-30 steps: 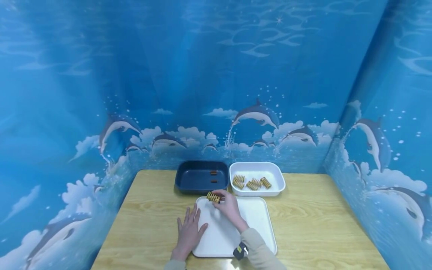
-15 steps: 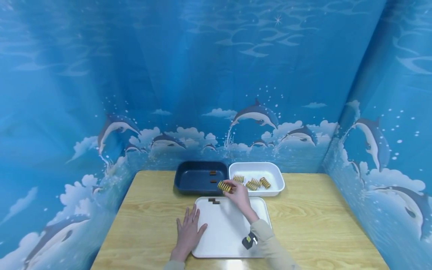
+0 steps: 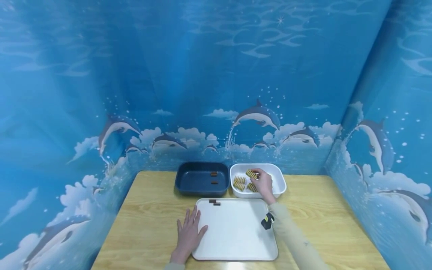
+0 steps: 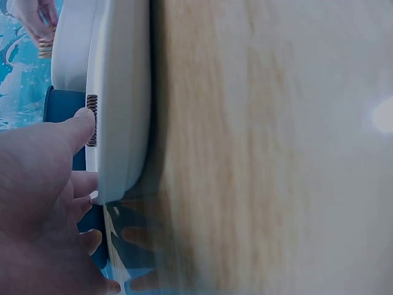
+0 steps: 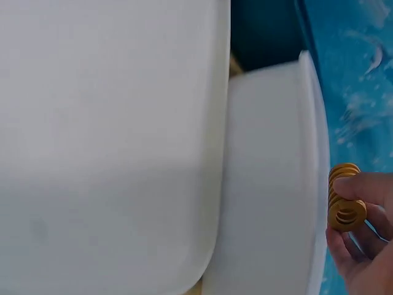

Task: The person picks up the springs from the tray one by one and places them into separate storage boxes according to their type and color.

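My right hand (image 3: pixel 264 184) pinches a yellow coil spring (image 3: pixel 251 174) over the white bin (image 3: pixel 279 191). In the right wrist view, thumb and fingers grip this yellow spring (image 5: pixel 354 204) beside the bin's rim. Several other yellow springs (image 3: pixel 239 185) lie inside that bin, partly hidden by the hand. My left hand (image 3: pixel 189 235) lies with spread fingers at the left edge of the white tray (image 3: pixel 236 228). Two small dark brown springs (image 3: pixel 217 204) sit near the tray's far left corner. One dark spring (image 4: pixel 92 129) shows beside the left thumb in the left wrist view.
Left of the white bin stands a dark blue bin (image 3: pixel 189 185) with two reddish-brown springs (image 3: pixel 214 182) in it. Both bins stand behind the tray on a wooden table (image 3: pixel 141 221). A blue dolphin-print curtain (image 3: pixel 202 75) encloses the back and sides.
My right hand has carried the yellow spring from above the tray's far left corner rightward to the white bin. The brown springs on the tray have come into view. The left hand stays put.
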A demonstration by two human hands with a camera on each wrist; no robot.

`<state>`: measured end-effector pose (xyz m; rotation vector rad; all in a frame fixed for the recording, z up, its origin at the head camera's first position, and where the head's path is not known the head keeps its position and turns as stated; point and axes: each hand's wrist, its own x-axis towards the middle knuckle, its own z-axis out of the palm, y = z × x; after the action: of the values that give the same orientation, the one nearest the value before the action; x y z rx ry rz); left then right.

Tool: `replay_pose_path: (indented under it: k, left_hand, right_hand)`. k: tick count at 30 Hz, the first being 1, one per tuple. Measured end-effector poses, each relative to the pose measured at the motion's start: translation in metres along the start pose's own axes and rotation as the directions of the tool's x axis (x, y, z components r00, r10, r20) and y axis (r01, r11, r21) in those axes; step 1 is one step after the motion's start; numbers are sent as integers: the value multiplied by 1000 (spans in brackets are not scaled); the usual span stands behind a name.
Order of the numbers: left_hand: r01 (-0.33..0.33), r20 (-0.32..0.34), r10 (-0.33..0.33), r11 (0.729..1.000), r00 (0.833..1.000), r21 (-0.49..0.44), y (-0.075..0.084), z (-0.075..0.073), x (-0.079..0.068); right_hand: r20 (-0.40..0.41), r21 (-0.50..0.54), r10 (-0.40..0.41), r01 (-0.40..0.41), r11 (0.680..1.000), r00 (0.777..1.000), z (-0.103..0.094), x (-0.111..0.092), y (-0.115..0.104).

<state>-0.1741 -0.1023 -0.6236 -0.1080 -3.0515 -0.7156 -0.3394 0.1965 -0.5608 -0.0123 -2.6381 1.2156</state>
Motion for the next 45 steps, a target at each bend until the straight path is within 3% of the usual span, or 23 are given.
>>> replay_pose_path:
  k: [7, 14, 18, 25, 29, 35, 41, 45]
  left_hand:
    - [-27, -17, 27, 1000, 999, 3, -2, 0, 0]
    - [-57, -55, 56, 998, 997, -21, -1, -1, -2]
    - [-58, -57, 56, 998, 997, -24, 0, 0, -5]
    - [-62, -58, 61, 998, 996, -24, 0, 1, -5]
    - [-53, -47, 52, 998, 998, -28, -1, -1, -3]
    - [-35, -21, 34, 999, 999, -27, 0, -3, -3]
    - [-23, -8, 22, 1000, 1000, -15, 1, -4, -2]
    - [-37, -25, 37, 999, 999, -9, 0, -2, -3]
  right_hand:
    - [61, -87, 99, -93, 992, 993, 3, 18, 26]
    - [118, -167, 154, -134, 977, 981, 11, 34, 37]
    - [169, -214, 163, -125, 969, 972, 14, 38, 41]
    - [172, -231, 123, -82, 969, 977, 16, 41, 47]
    - [143, -185, 102, -75, 980, 984, 15, 42, 43]
    - [37, 19, 47, -48, 999, 998, 7, 34, 23]
    - [-74, 213, 2, 14, 977, 997, 4, 15, -6]
    - [-118, 271, -64, 95, 958, 991, 9, -3, -18]
